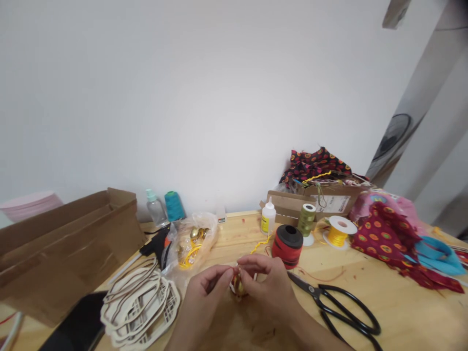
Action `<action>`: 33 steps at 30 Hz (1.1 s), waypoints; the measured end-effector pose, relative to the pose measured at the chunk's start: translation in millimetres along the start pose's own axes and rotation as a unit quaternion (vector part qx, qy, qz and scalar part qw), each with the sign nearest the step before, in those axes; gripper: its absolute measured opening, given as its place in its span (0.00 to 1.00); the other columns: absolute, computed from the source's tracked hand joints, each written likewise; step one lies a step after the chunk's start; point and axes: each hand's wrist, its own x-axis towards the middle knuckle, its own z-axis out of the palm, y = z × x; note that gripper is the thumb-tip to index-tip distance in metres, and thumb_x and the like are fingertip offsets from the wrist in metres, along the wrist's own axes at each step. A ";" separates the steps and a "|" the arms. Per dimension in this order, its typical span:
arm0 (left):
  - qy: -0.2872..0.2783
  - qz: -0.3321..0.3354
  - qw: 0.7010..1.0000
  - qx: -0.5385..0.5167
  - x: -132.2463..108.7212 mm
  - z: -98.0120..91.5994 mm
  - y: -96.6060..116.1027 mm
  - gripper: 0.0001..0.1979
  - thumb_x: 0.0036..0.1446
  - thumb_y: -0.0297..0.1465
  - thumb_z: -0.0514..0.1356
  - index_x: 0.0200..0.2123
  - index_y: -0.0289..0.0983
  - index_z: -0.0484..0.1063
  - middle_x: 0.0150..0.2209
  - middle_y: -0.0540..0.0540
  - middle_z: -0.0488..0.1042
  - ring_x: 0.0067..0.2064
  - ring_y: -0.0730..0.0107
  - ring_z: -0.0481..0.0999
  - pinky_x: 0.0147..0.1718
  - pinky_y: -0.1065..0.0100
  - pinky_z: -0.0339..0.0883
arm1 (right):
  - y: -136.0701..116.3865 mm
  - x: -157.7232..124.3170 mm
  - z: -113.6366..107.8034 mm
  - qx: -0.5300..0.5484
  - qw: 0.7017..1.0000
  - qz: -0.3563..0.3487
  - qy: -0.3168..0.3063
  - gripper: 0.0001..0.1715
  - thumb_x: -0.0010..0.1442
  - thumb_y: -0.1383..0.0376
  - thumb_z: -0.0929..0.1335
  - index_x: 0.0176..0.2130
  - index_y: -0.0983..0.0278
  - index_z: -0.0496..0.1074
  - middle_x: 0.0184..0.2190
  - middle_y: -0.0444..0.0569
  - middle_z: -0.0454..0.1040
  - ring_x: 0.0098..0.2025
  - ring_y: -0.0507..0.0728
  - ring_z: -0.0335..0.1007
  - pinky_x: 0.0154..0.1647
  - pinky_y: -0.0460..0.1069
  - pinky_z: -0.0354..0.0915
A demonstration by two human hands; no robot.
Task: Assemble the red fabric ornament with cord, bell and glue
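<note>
My left hand [203, 292] and my right hand [265, 285] meet over the wooden table [402, 307], fingers pinched together. Between them sits a small gold bell-like ornament [237, 284] with a thin red thread at its top, held by both hands. Black scissors [340, 307] lie just right of my right hand. A red spool with a black top [287, 244] stands right behind my hands.
An open cardboard box [66, 243] fills the left. White cut-out frames [139, 304], a glue gun [158, 243], a bag of gold pieces [192, 241], a glue bottle [268, 217], green and yellow spools [338, 231], patterned fabric [391, 234] surround my hands.
</note>
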 end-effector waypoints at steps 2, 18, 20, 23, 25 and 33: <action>0.004 0.000 1.000 0.003 0.7 0.3 2.0 0.09 0.43 0.36 0.61 0.26 0.38 0.77 0.22 0.49 0.76 0.31 0.66 0.73 0.32 0.71 0.67 | 1.4 -1.2 0.2 -0.026 0.999 -0.038 -0.004 0.12 0.46 0.68 0.66 0.33 0.66 0.75 0.24 0.48 0.77 0.24 0.53 0.72 0.26 0.45 0.68; -0.047 -0.008 0.999 -0.013 1.8 -0.9 0.3 0.10 0.45 0.32 0.59 0.31 0.37 0.77 0.28 0.48 0.79 0.31 0.68 0.75 0.35 0.69 0.68 | -3.8 -1.4 -1.8 -0.148 0.980 -0.132 -0.030 0.13 0.47 0.70 0.65 0.34 0.63 0.75 0.27 0.47 0.77 0.26 0.53 0.72 0.28 0.44 0.66; -0.046 -0.008 0.999 -0.010 2.5 -0.5 -0.7 0.10 0.45 0.33 0.59 0.31 0.37 0.77 0.27 0.48 0.79 0.31 0.67 0.75 0.35 0.69 0.68 | -3.2 -1.6 -1.5 -0.138 0.982 -0.127 -0.032 0.14 0.47 0.70 0.65 0.35 0.63 0.75 0.27 0.47 0.77 0.26 0.53 0.72 0.28 0.44 0.66; -0.030 -0.013 0.999 -0.004 2.8 0.0 -4.1 0.09 0.44 0.33 0.60 0.29 0.37 0.77 0.23 0.49 0.77 0.29 0.68 0.74 0.33 0.70 0.67 | -2.2 -1.6 -1.5 -0.123 0.984 -0.122 -0.038 0.14 0.47 0.71 0.64 0.35 0.63 0.74 0.27 0.46 0.77 0.26 0.53 0.72 0.28 0.44 0.66; -0.018 -0.027 0.999 -0.007 2.5 0.1 -6.7 0.10 0.44 0.34 0.60 0.30 0.37 0.77 0.16 0.51 0.73 0.24 0.70 0.71 0.29 0.71 0.67 | -1.9 -1.5 -1.7 -0.117 0.985 -0.121 -0.035 0.15 0.46 0.71 0.65 0.36 0.63 0.74 0.27 0.46 0.77 0.27 0.53 0.72 0.29 0.44 0.66; -0.008 -0.049 0.998 -0.032 3.4 -1.0 -9.3 0.08 0.43 0.33 0.61 0.28 0.37 0.77 0.10 0.58 0.62 0.13 0.82 0.56 0.15 0.78 0.54 | -2.7 -2.6 -1.0 -0.117 0.984 -0.136 -0.023 0.15 0.47 0.70 0.65 0.37 0.64 0.73 0.27 0.47 0.77 0.27 0.53 0.72 0.29 0.44 0.66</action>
